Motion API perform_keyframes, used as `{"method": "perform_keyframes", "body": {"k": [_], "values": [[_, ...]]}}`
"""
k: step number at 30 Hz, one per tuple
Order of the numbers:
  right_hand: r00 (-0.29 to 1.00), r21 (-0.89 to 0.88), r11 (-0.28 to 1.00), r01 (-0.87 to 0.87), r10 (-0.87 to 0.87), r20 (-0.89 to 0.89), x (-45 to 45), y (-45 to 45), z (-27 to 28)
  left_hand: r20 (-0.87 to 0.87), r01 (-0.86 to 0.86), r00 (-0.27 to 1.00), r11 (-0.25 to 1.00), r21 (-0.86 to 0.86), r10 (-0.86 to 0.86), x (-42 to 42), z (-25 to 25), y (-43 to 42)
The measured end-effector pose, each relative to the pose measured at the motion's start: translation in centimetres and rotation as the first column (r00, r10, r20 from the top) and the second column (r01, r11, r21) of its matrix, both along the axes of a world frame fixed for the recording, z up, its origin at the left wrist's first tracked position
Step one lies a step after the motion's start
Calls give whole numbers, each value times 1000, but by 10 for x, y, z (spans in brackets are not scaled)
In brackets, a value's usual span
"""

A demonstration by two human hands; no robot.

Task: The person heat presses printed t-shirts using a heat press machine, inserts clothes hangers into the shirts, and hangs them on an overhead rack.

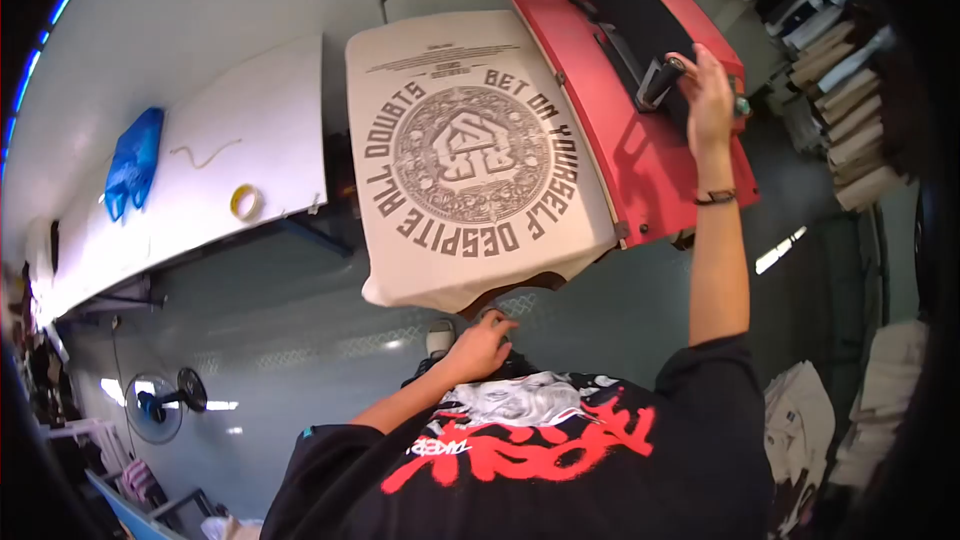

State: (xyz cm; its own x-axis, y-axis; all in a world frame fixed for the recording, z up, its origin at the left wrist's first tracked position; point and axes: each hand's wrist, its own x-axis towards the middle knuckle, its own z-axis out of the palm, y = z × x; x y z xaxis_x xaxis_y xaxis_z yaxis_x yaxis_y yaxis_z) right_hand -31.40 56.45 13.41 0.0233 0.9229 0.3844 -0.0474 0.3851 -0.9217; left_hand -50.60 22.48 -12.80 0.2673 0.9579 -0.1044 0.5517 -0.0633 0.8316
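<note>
A cream garment (470, 140) with dark lettering round a circular emblem lies spread over a platen, its lower edge draping off the front. To its right stands a red press machine (640, 130) with a black handle (660, 83). My right hand (707, 100) is raised at that handle, thumb by its end and the other fingers stretched upward, not wrapped round it. My left hand (482, 348) hangs near my waist, just below the garment's front edge, with its fingers partly bent and apart and nothing visible in it.
A white table (200, 155) at the left bears a blue plastic bag (135, 162), a tape roll (244, 202) and a piece of string. A fan (155, 405) stands at lower left. Garments hang on a rack (850, 130) at right, and folded stacks (880, 400) sit lower right.
</note>
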Motion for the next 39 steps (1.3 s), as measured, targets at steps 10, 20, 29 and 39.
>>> {"method": "perform_keyframes", "body": {"k": [10, 20, 29, 39], "values": [[861, 196, 891, 410, -449, 239, 18, 48, -24, 49, 90, 995, 996, 16, -91, -29, 15, -5], [813, 202, 874, 442, -485, 322, 47, 55, -19, 32, 185, 982, 983, 9, -186, -24, 19, 6], [740, 241, 809, 536, -588, 326, 66, 71, -21, 29, 188, 982, 982, -1, -188, -23, 18, 8], [766, 251, 830, 497, -556, 323, 73, 84, -24, -101, 613, 790, 774, 161, -604, -2, 66, 21]]}}
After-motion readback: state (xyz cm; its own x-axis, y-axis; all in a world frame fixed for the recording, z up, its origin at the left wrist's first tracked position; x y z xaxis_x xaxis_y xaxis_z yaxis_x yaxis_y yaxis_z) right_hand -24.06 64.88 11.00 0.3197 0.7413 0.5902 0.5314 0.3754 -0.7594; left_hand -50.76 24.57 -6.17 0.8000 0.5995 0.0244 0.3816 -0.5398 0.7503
